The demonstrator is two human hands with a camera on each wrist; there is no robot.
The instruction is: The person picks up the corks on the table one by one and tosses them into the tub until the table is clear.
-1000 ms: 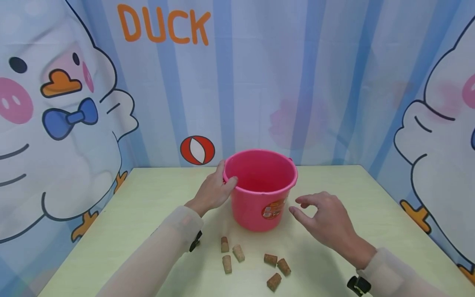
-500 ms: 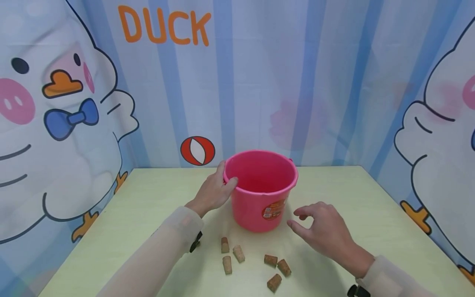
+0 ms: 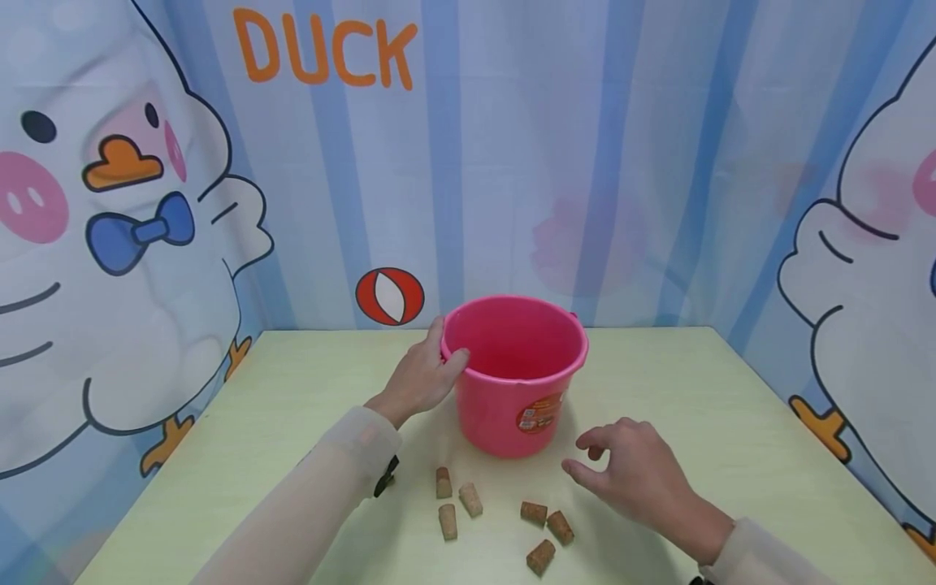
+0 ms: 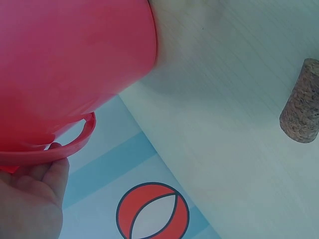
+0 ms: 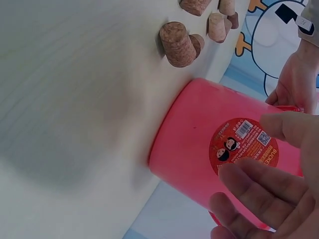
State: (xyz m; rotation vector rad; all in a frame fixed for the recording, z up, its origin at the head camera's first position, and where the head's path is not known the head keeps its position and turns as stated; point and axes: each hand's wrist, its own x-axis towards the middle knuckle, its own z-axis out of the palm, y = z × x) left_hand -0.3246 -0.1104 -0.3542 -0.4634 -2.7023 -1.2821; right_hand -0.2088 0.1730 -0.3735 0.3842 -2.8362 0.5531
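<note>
A pink plastic bucket [image 3: 504,414] stands upright on the table, its mouth facing up. My left hand [image 3: 418,378] grips its rim at the left side, thumb over the edge. From the left wrist view, fingers [image 4: 57,174] curl at the rim beside the handle lug. To the right of the bucket my right hand [image 3: 639,471] hovers with loosely bent fingers and holds nothing. Several corks lie in front of the bucket: a paler group with one cork [image 3: 448,522] nearest me, and a browner group including a cork [image 3: 560,527] close to my right hand.
The pale table [image 3: 731,422] ends at a striped blue curtain [image 3: 512,162] printed with ducks and a red ball [image 3: 390,296]. Something small is partly hidden behind my left wrist strap [image 3: 386,477].
My right hand has come down and slightly toward me, from beside the bucket to nearer the browner corks. The left hand, bucket and corks stay in place.
</note>
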